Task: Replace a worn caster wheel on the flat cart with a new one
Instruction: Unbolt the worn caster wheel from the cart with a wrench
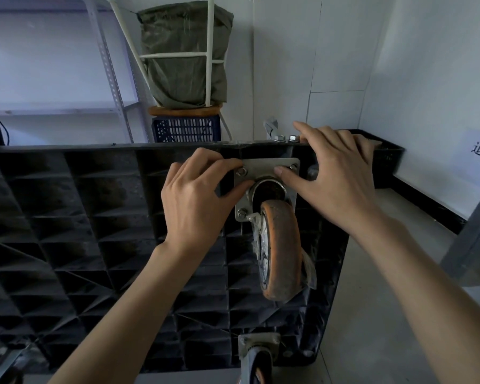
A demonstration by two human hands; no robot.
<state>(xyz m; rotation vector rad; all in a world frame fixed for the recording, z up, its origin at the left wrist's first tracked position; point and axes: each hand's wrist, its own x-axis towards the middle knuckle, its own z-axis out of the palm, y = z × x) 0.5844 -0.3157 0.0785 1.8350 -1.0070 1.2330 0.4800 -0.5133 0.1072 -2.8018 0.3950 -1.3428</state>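
Observation:
The black flat cart (94,231) stands on its edge with its ribbed underside toward me. An orange, dirty caster wheel (280,250) hangs from a steel mounting plate (263,169) near the cart's top right corner. My left hand (197,198) pinches the plate's left edge by the upper left nut (241,171). My right hand (336,173) lies over the cart's top rim, its thumb pressing the plate near the upper right bolt. Two loose nuts (286,138) sit on the top rim. A second caster (257,358) shows at the bottom.
Behind the cart stand a blue crate (186,130) with a green sack (183,56) in a white frame. Metal shelving (108,65) is at the left, a black tray (385,153) and a shelf post (471,231) at the right. Grey floor (372,300) lies beside the cart.

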